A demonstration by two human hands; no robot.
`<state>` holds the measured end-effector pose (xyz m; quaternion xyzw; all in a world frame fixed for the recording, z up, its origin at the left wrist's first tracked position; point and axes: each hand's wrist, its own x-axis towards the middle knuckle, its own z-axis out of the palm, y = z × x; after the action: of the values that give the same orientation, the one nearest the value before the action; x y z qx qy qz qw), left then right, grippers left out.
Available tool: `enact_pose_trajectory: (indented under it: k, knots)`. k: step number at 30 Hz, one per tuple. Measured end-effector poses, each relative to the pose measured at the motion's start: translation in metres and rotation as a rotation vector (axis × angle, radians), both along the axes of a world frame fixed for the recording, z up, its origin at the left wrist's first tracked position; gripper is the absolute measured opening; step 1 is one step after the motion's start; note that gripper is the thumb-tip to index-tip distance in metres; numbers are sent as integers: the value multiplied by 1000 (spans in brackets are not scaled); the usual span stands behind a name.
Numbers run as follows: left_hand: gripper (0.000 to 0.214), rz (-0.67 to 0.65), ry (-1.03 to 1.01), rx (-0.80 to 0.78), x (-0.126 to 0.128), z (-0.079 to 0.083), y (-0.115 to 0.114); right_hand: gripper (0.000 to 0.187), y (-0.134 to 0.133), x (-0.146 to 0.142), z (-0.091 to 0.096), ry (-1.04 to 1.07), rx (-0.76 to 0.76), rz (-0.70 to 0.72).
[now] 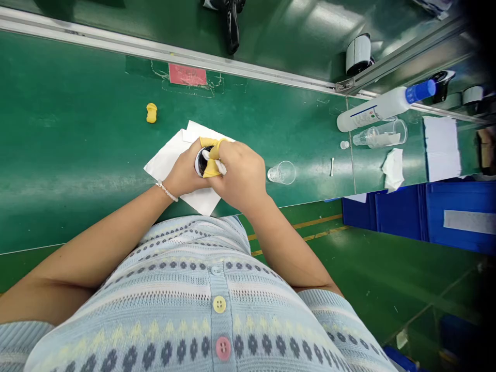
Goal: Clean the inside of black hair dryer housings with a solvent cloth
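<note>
My left hand [182, 175] grips a dark round glossy part [202, 161], holding it upright on edge above a white paper wipe [166, 165]. My right hand [240, 173] presses in from the other side, pinching a white cotton swab [220, 166] against that part. Yellow finger cots [211, 165] cover the fingertips of both hands and hide much of the part. Another yellow finger cot [151, 112] lies on the green bench mat [77, 155] to the left.
A clear glass [281, 172] stands to the right of my hands. Further right are a blue-capped white bottle [382, 106], a clear cup on its side [382, 133], a loose swab [331, 167], and crumpled wipe [393, 168]. Blue bins [426, 217] sit beyond the bench.
</note>
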<state>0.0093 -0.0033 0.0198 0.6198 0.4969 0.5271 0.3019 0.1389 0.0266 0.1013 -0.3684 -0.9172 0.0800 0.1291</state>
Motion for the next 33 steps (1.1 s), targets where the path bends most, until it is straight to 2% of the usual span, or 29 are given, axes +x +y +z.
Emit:
enact_pose_trajectory:
  k: [3,6,8,10,13,14,16,17,20,23,25,28,30,33]
  knots:
    - [47,-31,1,4,-1,0,0,6,2,1,5,0,-28,126]
    - [50,-39,10,-37,-1,1,-2,4,5,6,9,34,-94,218]
    - [54,-27,-4,-50,-1,1,-2,6,6,10,7,123,-116,269]
    - [57,-19,-23,-62,-2,-1,-2,8,4,18,0,301,-53,278]
    - [62,-16,-41,-86,-3,-2,-3,8,-7,37,-18,618,137,149]
    - [62,-15,-45,-90,-3,-3,-3,10,-13,45,-26,681,154,90]
    - [63,-20,-42,-102,-3,-2,-5,13,-24,63,-43,761,93,-89]
    - [63,-27,-36,-113,-3,-1,-6,14,-29,72,-53,784,92,-131]
    - [64,-48,-24,-167,0,4,-10,16,-42,93,-77,844,121,-158]
    - [66,5,-28,-206,-4,13,-8,19,-49,104,-94,876,108,-227]
    - [67,72,-24,-210,-13,20,1,19,-48,107,-102,872,79,-251]
    - [67,183,-15,-213,-37,37,28,17,-43,104,-110,853,56,-215]
    - [63,243,32,-227,-55,51,53,20,-40,101,-115,827,88,-167]
    - [57,250,184,-242,-77,74,100,22,-37,97,-121,813,168,-91]
